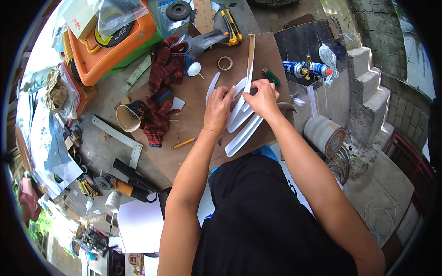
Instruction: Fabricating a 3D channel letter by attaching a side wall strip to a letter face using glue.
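Several curved white strips lie on a brown board in front of me, and one white strip [244, 134] is nearest my body. My left hand [218, 110] has its fingers bent around the edge of the curved strips; its fingertips are partly hidden. My right hand [263, 99] pinches a long narrow strip [251, 57], white near my fingers and brown toward its far end, which points away from me. A short curved white piece [212, 85] lies just past my left fingers. Beyond the hands is a roll of tape [225, 63], and a green lighter-like object [270, 76] is by my right hand.
Dark red patterned gloves [161, 69], a paper cup [129, 117] and a pencil [183, 143] lie on the left. A metal square [117, 133] is farther left. Yellow-black cutters [231, 25] and an orange case [110, 46] are at the back. Blue gas canisters [294, 69] stand right.
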`<state>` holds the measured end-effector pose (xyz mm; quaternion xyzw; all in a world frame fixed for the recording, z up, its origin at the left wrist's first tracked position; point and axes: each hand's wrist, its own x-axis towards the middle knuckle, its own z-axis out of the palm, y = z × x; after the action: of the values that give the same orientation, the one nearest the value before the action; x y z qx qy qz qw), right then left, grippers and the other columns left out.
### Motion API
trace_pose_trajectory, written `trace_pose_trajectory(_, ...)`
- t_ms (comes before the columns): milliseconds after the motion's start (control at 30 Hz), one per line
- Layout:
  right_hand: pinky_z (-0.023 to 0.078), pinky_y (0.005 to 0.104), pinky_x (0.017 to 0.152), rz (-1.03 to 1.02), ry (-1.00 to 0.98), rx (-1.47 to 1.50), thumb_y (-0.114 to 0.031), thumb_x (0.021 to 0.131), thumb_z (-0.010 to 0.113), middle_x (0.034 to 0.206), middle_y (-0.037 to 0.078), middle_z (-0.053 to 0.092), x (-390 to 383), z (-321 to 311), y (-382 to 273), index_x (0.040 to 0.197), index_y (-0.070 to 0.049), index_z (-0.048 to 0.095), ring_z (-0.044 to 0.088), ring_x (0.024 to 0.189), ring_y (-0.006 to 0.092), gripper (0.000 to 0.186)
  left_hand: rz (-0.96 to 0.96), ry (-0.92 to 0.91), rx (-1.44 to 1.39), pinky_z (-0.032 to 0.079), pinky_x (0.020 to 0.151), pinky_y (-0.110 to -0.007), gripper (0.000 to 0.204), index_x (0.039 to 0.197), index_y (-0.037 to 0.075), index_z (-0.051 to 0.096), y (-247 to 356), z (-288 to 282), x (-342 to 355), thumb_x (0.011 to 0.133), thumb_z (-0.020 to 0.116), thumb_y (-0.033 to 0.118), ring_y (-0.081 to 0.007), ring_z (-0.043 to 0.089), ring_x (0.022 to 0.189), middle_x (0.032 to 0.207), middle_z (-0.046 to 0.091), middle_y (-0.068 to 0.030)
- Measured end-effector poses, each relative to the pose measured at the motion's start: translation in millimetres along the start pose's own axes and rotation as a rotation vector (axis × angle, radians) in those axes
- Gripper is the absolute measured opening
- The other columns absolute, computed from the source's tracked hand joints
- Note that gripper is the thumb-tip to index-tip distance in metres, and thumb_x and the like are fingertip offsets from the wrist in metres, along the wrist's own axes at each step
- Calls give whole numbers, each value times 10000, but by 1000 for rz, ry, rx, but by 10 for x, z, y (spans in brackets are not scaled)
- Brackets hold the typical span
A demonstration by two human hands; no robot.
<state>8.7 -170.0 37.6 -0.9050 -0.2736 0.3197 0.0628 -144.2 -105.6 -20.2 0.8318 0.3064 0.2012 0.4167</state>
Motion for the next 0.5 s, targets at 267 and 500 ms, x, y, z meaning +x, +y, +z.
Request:
trace_pose_trajectory(267,312,463,1112,79,3,2,-335,726,786,1262,92,634,40,22,-33,986,-84,754,489,1258,302,362,8,-8,-3,488,805,-400,417,1211,63,680,-29,28,-15,796,692,18,-291,596,919,1012,601,-95)
trace_pose_trajectory(500,416,446,1055,96,91,-25,-354,731,769,1205,143,680,31,-19,-127,998,-52,763,570,1194,334,403,-5,-22,-4,486,796,-396,433,1222,63,675,-35,25,-14,791,682,13,-286,596,918,1013,600,-95)
